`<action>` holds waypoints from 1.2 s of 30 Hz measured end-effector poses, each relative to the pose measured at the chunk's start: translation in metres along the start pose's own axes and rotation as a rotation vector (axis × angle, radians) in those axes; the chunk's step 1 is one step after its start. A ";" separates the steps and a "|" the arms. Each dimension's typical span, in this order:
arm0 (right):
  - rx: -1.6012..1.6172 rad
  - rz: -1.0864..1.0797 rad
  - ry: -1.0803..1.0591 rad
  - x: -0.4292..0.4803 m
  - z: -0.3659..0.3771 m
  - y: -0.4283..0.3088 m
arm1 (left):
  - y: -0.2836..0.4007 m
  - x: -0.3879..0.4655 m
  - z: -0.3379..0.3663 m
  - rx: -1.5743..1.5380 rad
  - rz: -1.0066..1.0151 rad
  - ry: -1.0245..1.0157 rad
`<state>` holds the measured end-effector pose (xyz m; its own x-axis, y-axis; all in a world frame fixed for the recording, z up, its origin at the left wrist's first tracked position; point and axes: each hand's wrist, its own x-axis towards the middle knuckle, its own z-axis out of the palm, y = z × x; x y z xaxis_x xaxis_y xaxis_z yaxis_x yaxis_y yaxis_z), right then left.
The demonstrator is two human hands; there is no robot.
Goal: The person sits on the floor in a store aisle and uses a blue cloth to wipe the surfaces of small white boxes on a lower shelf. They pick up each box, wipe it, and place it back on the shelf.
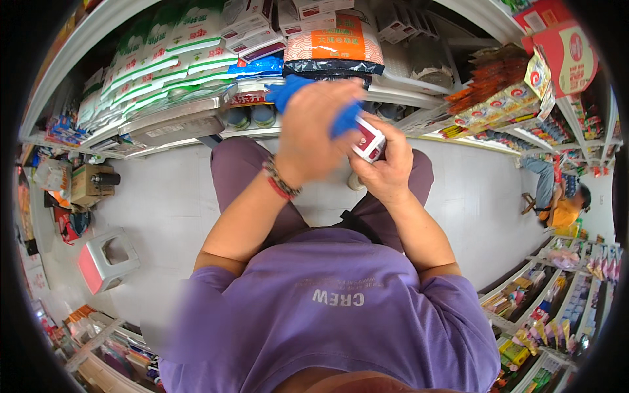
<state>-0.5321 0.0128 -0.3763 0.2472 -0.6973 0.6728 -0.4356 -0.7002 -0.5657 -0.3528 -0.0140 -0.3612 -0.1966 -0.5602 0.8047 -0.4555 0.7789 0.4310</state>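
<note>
In front of my knees my right hand (387,172) grips a small white and dark-red carton (368,141), its end pointing toward me. My left hand (312,132), blurred by motion and wearing beaded bracelets on the wrist, holds a bunched blue cloth (290,91). Part of that cloth lies against the carton, whose far portion is covered. Just beyond both hands, an orange and white bag (327,44) rests on the shelf. Similar cartons (258,42) are stacked beside it, on top of other packages.
White and green packets (191,37) fill the shelf's left side, above a metal tray (177,118). Hanging snack packs (506,98) jut out at right. A plastic stool (110,260) stands on the floor at left. Another person (560,201) sits far right, near stocked shelves (545,290).
</note>
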 end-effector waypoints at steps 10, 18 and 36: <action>1.203 0.844 0.236 0.010 -0.007 -0.006 | 0.018 -0.039 0.005 -0.919 -0.757 0.038; 1.743 0.887 0.102 -0.016 -0.014 0.005 | 0.036 -0.031 0.012 -0.266 -0.647 -0.125; 1.743 1.014 0.092 -0.030 -0.009 -0.003 | 0.035 0.009 0.016 0.186 -0.078 -0.446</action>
<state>-0.5463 0.0373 -0.3902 0.4373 -0.8888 -0.1371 0.7917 0.4528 -0.4102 -0.3846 0.0039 -0.3459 -0.4902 -0.7124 0.5021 -0.6232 0.6893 0.3695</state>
